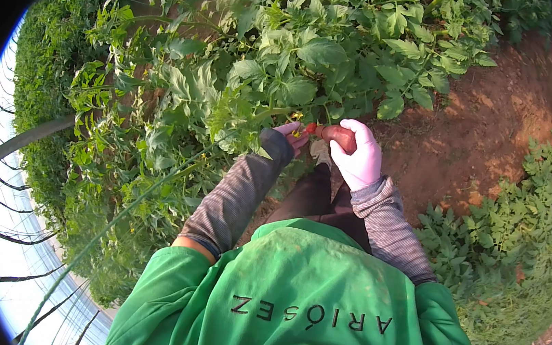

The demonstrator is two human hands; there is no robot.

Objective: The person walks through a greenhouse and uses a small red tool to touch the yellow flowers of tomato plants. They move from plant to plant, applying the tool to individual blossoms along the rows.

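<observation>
My right hand (362, 158), in a pale pink glove, grips a reddish-brown squeeze bottle (338, 136). The bottle lies sideways, and its bright red tip (311, 128) points left at a cluster of small yellow tomato flowers (296, 133). My left hand (291, 132), also in a pinkish glove, holds this cluster between thumb and fingers, just left of the tip. Leaves and the sleeve cuff partly hide the left hand. Leafy tomato plants (296, 89) stand directly beyond and to the left of both hands.
A green string (126, 211) runs diagonally past my left arm. Bare reddish soil (472, 129) forms a path at right, with more plants (523, 218) beyond it. A dark curved pipe (26, 142) and translucent greenhouse film (6, 222) are at far left. My shoe (321, 152) shows below the bottle.
</observation>
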